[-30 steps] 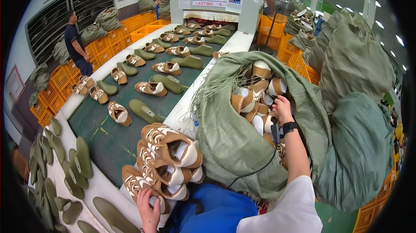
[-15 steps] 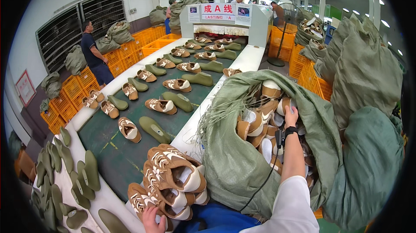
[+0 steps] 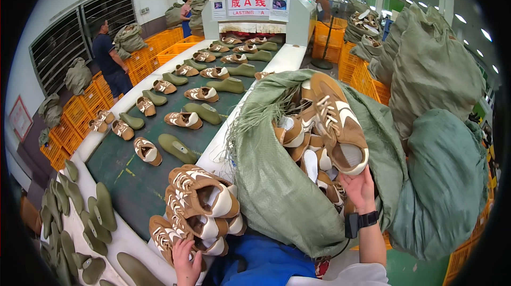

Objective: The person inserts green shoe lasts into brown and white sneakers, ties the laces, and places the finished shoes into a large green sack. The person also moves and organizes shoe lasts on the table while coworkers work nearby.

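Note:
My right hand grips a brown and white laced sneaker upper by its pale heel, toe pointing up, above the mouth of a green woven sack. More uppers of the same kind fill the sack. At the lower middle, my left hand has its fingers and thumb curled at the heel end of an upper low in a piled stack. Other stacked uppers lean against one another there. Part of the left hand's hold is hidden.
A dark green conveyor belt carries uppers and green shoe lasts toward a white machine. Loose lasts cover the left ledge. Full sacks crowd the right, near orange crates. A person stands beyond the belt.
My right hand has come up out of the sack, bringing an upper with it. The left hand stays at the stack. The whole view has shifted slightly.

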Demonstrator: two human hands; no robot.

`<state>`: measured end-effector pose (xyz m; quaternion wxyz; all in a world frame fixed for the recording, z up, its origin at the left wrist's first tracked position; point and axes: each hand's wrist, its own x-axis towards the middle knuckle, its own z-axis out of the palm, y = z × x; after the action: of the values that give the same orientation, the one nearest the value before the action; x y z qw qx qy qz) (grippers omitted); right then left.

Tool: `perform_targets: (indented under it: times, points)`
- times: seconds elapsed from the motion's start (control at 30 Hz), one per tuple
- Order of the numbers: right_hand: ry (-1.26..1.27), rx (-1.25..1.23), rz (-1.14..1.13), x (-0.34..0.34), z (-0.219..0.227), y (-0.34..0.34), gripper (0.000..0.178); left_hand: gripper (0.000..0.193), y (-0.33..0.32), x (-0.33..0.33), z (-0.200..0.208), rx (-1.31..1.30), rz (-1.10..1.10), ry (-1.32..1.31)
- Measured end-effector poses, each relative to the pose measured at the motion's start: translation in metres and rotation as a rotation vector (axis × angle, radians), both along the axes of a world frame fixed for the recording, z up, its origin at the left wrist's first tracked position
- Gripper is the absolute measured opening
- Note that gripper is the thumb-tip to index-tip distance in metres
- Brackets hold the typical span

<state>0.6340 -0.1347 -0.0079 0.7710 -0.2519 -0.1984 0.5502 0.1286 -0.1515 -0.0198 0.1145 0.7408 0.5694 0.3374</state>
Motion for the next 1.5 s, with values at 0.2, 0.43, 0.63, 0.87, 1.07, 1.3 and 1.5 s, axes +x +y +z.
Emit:
perform_targets:
  times: [0.2, 0.43, 0.63, 0.87, 1.07, 1.3, 1.5]
  points:
    - [0.346, 0.147, 0.483, -0.098, 0.042, 0.036, 0.057, 0.039, 0.009, 0.012, 0.037, 0.121, -0.059, -0.080]
    - [0.387, -0.174, 1.419, -0.273, 0.040, 0.050, 0.064, 0.108, 0.019, 0.011, 0.089, -0.062, -0.318, -1.168]
    - [-0.653, -0.109, 1.133, -0.343, 0.063, 0.063, 0.037, 0.089, -0.013, -0.045, 0.090, -0.017, 0.000, -1.454]
    - [-1.314, 0.642, 0.651, -0.385, 0.084, 0.078, 0.049, 0.088, -0.040, -0.048, 0.064, -0.070, 0.110, -1.249]
    - [-1.276, 0.758, 0.384, -0.403, 0.068, 0.075, 0.037, 0.082, -0.040, -0.046, 0.070, 0.098, 0.488, -0.500]
    - [-1.395, 0.952, 0.260, -0.401, 0.064, 0.070, 0.035, 0.044, -0.028, -0.033, 0.080, 0.247, 0.564, -0.098]
    - [-1.526, 0.929, 0.352, -0.398, 0.069, 0.068, 0.042, 0.027, -0.021, -0.028, 0.076, 0.378, 0.546, -0.109]
